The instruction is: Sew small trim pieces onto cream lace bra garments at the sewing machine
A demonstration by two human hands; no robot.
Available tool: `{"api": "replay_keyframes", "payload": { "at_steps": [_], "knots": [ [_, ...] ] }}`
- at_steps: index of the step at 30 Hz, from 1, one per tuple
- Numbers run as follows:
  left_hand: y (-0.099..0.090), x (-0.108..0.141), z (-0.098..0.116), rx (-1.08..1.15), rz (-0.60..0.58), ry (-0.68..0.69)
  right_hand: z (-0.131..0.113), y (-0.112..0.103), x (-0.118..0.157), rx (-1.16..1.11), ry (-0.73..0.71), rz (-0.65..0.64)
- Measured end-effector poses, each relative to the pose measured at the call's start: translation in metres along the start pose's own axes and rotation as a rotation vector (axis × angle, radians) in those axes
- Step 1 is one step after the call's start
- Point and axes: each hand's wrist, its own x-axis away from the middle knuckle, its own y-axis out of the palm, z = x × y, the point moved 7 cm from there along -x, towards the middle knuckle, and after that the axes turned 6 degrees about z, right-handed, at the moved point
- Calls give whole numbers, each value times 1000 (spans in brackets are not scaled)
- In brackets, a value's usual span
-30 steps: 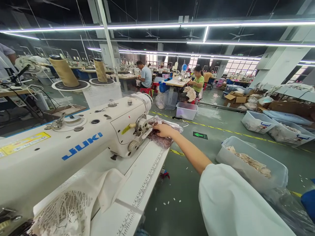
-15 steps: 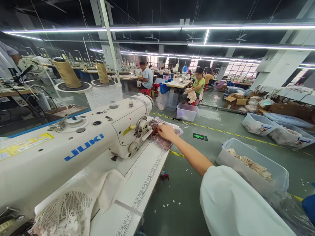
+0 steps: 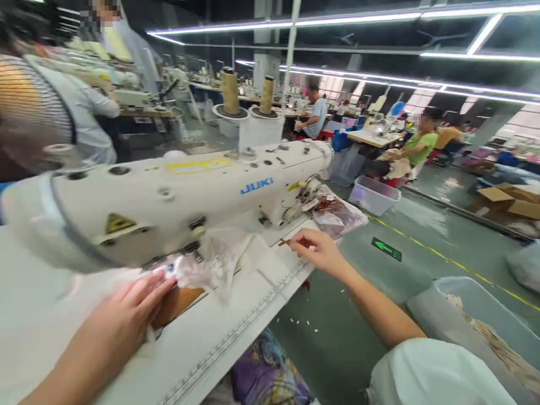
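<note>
Ruler-marked white worktable [image 3: 189, 340] bears a JUKI sewing machine [image 3: 211, 194]. The right hand [image 3: 318, 251] pinches a small brown piece [image 3: 284, 242]; the left hand [image 3: 126, 309] lies at pale fabric [image 3: 217, 261], grip indeterminable.

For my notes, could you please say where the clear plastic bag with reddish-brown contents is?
In the head view, the plastic bag lies right of centre at the far end of the table, beside the JUKI sewing machine, beyond the right hand.

The right hand [image 3: 318, 251] pinches a small brown piece [image 3: 284, 242] (left hand [image 3: 126, 312] on pale fabric [image 3: 217, 264]).
</note>
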Motion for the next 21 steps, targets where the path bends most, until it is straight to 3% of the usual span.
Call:
{"api": "replay_keyframes", "payload": {
  "at_steps": [3, 5, 9, 11, 13, 17, 21],
  "knots": [
    [-3, 13, -4, -8, 0, -96, -75, 65, 15, 83, -510, -47],
    [-3, 12, -4, -12, -17, -108, -109, 107, 22, 216, -770, -65],
    [-6, 9, 0, 7, -44, -88, -131, 169, 16, 399, -1022, -154],
    [-8, 10, 2, 17, -50, -86, -129, 179, 13, 402, -1066, -211],
    [-10, 12, 4, 26, -51, -87, -126, 176, 13, 358, -1042, -215],
    [-12, 12, 6, 12, -47, -87, -125, 159, 20, 253, -853, -167],
    [-13, 11, 6, 25, -59, -92, -130, 164, 30, 196, -730, -179]
  ]
}}
